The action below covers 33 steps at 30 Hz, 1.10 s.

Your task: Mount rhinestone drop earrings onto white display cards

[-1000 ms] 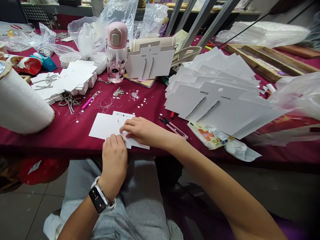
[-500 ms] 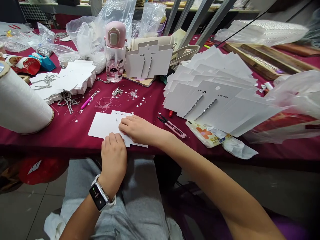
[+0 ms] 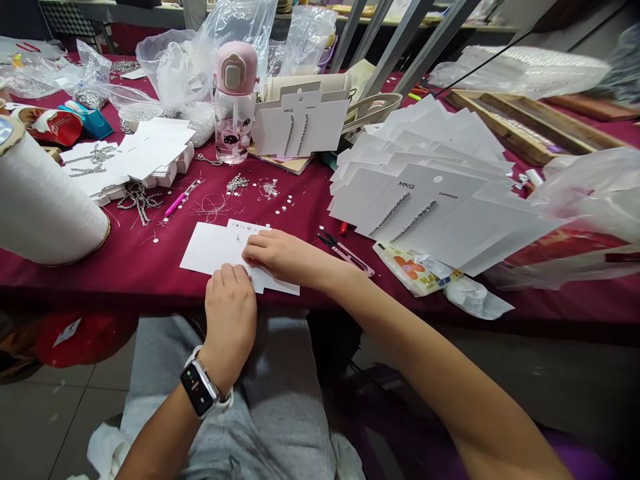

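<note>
Small stack of blank white cards at near edge of maroon tablecloth, within easy reach of the body. Right hand lies across the stack, fingers curled, seemingly pressing it flat to steady it; no clear grip. Left hand has fingertips on the near edge; thumb hidden, grip cannot be told. Pink-handled snips lie just right; MNG earring cards fanned beyond.

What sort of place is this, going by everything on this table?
Probably a small jewellery-packing workshop: a fanned stack of white MNG earring cards, tangled silver rhinestone chain on a maroon tablecloth, and pink-handled thread snips.
</note>
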Tool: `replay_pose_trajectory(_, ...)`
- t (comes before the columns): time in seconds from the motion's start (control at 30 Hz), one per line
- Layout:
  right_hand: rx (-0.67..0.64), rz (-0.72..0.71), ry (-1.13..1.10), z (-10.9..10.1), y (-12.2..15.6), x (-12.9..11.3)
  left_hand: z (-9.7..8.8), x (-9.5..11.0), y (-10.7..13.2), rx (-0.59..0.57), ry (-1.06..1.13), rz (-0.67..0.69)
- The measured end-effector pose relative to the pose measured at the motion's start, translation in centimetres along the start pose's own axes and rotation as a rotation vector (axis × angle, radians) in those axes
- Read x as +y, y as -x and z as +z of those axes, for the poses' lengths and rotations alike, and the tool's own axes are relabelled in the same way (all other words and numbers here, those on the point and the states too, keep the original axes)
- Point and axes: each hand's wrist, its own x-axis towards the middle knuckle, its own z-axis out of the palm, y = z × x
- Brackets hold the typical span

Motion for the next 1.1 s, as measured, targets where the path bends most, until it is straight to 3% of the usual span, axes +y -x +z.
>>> replay_pose_trajectory(0.17, -0.052, 0.004, 0.150, 0.1, -0.4, -0.7, -0.1, 0.0, 0.0, -0.009, 0.006, 0.000)
replay_pose_trajectory(0.37, 0.007, 0.021, 0.222, 0.7, -0.2, -1.1, -0.1, -0.6, 0.1, 0.021, 0.023, 0.045)
replay_pose_trajectory(0.77, -0.108, -0.022, 0.450, -1.1, 1.2, -2.5, -0.9, -0.2, -0.4, -0.028, 0.028, 0.032)
replay_pose_trajectory(0.93, -0.049, 0.026, 0.375, -0.8, 1.2, -2.3, -1.1, -0.1, -0.5, -0.039, 0.043, 0.026)
replay_pose_trajectory(1.1, 0.000, 0.089, 0.168, -0.5, 1.1, -2.0, -1.6, 0.5, -0.8, -0.106, 0.032, -0.063)
